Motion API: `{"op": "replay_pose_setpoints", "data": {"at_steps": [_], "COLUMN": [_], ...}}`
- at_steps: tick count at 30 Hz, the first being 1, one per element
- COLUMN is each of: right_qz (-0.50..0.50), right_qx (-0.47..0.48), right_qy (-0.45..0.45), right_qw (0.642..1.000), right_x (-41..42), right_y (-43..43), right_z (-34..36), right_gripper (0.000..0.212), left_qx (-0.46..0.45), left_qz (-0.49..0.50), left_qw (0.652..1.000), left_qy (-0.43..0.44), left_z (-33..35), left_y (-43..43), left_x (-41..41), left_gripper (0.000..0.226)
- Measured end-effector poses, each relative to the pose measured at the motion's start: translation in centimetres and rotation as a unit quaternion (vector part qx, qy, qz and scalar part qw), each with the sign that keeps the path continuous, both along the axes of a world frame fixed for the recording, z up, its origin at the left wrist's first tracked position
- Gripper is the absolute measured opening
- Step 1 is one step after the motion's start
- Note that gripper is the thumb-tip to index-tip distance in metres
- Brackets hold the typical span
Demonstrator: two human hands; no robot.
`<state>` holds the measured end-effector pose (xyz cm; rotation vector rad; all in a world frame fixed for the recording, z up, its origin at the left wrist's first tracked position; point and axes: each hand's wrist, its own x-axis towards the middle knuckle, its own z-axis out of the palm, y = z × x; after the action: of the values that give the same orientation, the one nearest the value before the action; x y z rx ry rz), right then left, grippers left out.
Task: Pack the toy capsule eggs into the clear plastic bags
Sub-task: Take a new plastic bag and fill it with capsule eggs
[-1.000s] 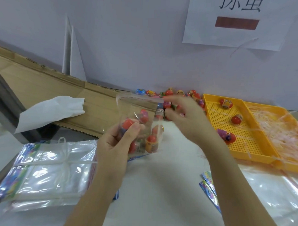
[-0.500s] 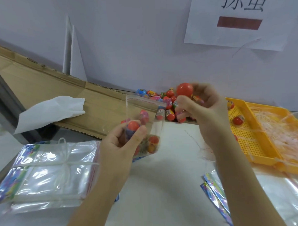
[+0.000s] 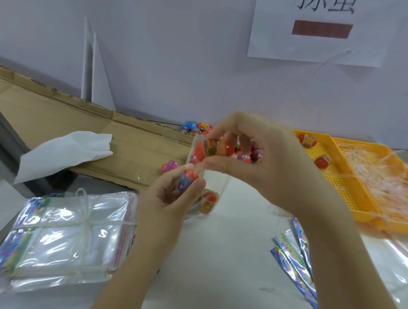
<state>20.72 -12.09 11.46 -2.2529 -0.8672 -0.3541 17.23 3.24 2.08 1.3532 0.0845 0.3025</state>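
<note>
My left hand point(image 3: 171, 199) grips a clear plastic bag point(image 3: 208, 191) upright above the table, with several capsule eggs inside it. My right hand point(image 3: 262, 165) holds a red capsule egg point(image 3: 216, 148) between thumb and fingers at the bag's open mouth, and more eggs show behind its fingers. Loose capsule eggs point(image 3: 194, 126) lie against the wall behind the hands, and a pink one point(image 3: 169, 168) sits on the cardboard. A tied bundle of flat clear bags point(image 3: 63, 237) lies at the lower left.
A yellow perforated tray point(image 3: 349, 196) at the right holds two eggs point(image 3: 322, 161) and pale plastic strands. A flattened cardboard sheet point(image 3: 60, 126) with a white paper on it runs along the wall at left. Printed bag headers point(image 3: 296, 259) lie by my right forearm.
My right hand, which had lifted a red egg from the pile, has come down and left to the bag's mouth. The left hand has raised the bag slightly.
</note>
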Motion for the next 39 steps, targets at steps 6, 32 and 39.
{"op": "replay_pose_setpoints", "data": {"at_steps": [6,32,39], "right_qz": [-0.072,-0.044,-0.048], "right_qx": [-0.149,-0.039,-0.048], "right_qy": [-0.057,-0.073,-0.084], "right_qw": [0.985,0.996,0.994], "right_x": [0.3,0.2,0.2], "right_y": [0.0,1.2,1.5], "right_z": [-0.5,-1.5,-1.5], "right_gripper": [0.039,0.028,0.027], "left_qx": [-0.04,-0.083,-0.075], "left_qz": [-0.006,-0.075,-0.079], "left_qw": [0.999,0.994,0.993], "left_qy": [0.0,-0.02,-0.051], "left_z": [0.1,0.4,0.2], "left_y": [0.0,0.2,0.2], "left_x": [0.0,-0.3,-0.2], "left_gripper": [0.026,0.021,0.027]}}
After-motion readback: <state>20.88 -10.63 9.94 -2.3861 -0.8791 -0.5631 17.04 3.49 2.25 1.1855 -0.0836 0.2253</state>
